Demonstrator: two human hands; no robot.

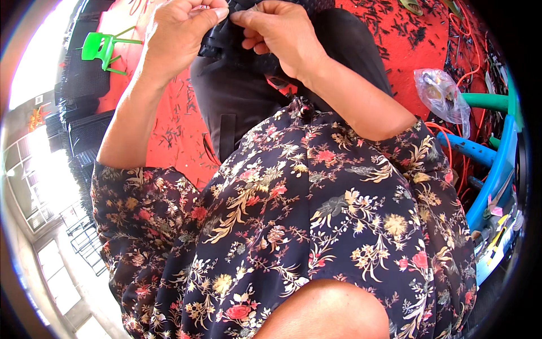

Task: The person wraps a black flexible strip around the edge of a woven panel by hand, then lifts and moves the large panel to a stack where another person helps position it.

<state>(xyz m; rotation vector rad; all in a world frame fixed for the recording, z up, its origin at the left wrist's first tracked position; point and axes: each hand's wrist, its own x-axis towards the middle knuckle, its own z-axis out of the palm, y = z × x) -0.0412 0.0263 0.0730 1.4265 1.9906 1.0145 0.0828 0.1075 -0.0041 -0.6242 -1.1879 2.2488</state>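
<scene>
At the top edge of the head view, my left hand and my right hand come close together, fingertips nearly meeting. Thumb and forefinger are pinched on each hand; whatever they hold is too small to make out. Just beneath and behind the fingers lies a bundle of black, glossy material, partly cut off by the frame and covered by my right hand. It rests above my knees, over my dark trousers.
Small black strips litter the red floor. A green child-size chair stands at the left near stacked black material. On the right are a clear plastic bag, orange cord and blue plastic furniture.
</scene>
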